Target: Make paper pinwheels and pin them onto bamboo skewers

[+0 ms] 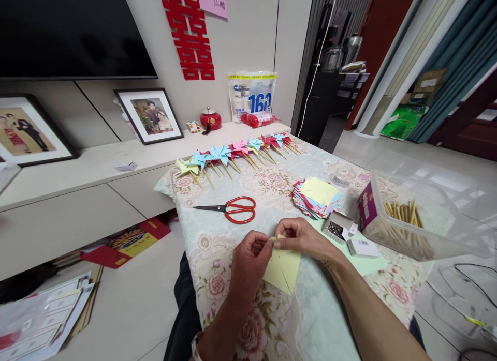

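Paper (283,268), pale yellow, folded, pinched by left hand (248,262) and right hand (303,237).

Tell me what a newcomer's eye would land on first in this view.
Probably the left hand and right hand pinching the top corner of a pale yellow paper square at the near edge of the floral tablecloth. Next, the red-handled scissors lying just beyond the hands, and the row of paper pinwheels along the table's far edge.

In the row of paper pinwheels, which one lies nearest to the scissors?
The yellow-green pinwheel at the left end of the row, the only one of that colour; it lies closest to the red-handled scissors. The others are blue, pink or red.
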Action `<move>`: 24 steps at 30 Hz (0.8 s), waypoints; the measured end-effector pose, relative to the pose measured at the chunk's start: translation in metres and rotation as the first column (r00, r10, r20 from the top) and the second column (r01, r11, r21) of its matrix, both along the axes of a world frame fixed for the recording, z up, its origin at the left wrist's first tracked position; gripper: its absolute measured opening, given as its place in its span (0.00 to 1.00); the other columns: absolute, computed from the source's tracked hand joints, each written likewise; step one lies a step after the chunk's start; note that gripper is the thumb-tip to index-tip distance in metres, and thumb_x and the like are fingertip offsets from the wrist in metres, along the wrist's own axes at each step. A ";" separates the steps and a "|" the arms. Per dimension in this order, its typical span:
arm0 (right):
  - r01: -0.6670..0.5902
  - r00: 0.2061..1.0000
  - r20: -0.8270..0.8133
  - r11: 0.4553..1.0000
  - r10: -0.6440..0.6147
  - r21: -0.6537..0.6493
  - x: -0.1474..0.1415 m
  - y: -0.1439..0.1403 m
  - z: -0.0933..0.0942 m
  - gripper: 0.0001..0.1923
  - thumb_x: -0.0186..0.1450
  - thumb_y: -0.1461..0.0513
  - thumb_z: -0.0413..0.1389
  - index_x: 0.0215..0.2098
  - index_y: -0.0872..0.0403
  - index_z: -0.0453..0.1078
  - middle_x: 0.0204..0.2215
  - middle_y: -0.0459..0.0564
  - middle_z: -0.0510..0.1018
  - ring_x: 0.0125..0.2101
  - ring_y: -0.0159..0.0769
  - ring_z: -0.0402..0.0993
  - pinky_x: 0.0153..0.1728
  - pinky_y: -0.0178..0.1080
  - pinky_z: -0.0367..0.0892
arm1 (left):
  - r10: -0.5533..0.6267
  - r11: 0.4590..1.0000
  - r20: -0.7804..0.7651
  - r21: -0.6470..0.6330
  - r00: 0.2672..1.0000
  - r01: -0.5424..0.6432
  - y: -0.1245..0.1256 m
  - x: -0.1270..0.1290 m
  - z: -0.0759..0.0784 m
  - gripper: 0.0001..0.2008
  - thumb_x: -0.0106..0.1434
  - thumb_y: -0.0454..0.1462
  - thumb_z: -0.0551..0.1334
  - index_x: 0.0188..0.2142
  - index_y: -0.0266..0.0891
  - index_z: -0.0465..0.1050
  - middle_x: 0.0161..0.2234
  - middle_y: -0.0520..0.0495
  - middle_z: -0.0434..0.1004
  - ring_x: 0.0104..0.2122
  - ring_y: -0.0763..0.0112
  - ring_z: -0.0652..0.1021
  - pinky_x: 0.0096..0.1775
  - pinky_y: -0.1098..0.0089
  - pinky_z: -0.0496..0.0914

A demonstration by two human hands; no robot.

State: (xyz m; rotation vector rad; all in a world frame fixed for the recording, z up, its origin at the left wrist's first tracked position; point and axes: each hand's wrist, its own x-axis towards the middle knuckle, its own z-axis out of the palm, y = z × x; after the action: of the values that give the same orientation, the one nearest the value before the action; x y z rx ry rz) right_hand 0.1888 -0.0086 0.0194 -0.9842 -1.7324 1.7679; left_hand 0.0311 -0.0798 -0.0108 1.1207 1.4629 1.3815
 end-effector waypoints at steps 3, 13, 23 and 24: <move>0.019 1.000 -0.015 1.000 -0.019 -0.008 -0.002 0.000 0.000 0.20 0.52 0.51 0.70 0.28 0.57 0.70 0.18 0.39 0.67 0.20 0.25 0.58 0.22 0.32 0.50 | -0.040 0.999 -0.042 0.006 0.998 0.040 0.001 -0.002 -0.003 0.07 0.55 0.39 0.66 0.28 0.38 0.72 0.19 0.55 0.69 0.20 0.76 0.68 0.24 0.76 0.62; 0.035 0.998 -0.052 0.999 -0.035 0.000 -0.003 0.000 -0.003 0.18 0.53 0.53 0.70 0.28 0.56 0.71 0.18 0.38 0.66 0.21 0.25 0.57 0.23 0.32 0.50 | -0.073 0.997 -0.074 -0.014 0.995 0.072 -0.001 -0.001 0.003 0.06 0.56 0.39 0.63 0.27 0.38 0.71 0.19 0.56 0.67 0.20 0.76 0.66 0.24 0.76 0.61; 0.069 0.997 -0.030 0.997 -0.067 0.042 -0.002 -0.002 0.003 0.12 0.56 0.56 0.66 0.27 0.56 0.72 0.19 0.41 0.70 0.21 0.28 0.61 0.24 0.33 0.55 | -0.078 0.996 -0.066 -0.051 0.995 0.075 -0.002 0.001 0.008 0.08 0.55 0.41 0.64 0.25 0.40 0.70 0.18 0.56 0.67 0.20 0.75 0.68 0.24 0.75 0.60; 0.077 0.997 -0.024 0.995 -0.076 0.060 -0.003 -0.002 0.003 0.10 0.56 0.57 0.66 0.26 0.56 0.72 0.19 0.42 0.70 0.22 0.28 0.62 0.24 0.33 0.55 | -0.085 0.995 -0.067 -0.051 0.994 0.082 -0.002 0.001 0.007 0.08 0.55 0.41 0.64 0.25 0.40 0.70 0.18 0.56 0.68 0.20 0.75 0.68 0.24 0.75 0.61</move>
State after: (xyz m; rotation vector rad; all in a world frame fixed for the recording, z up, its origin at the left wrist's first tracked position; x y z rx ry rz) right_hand 0.1859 -0.0107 0.0221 -0.9889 -1.7016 1.6625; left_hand 0.0320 -0.0816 -0.0038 1.1955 1.4734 1.2543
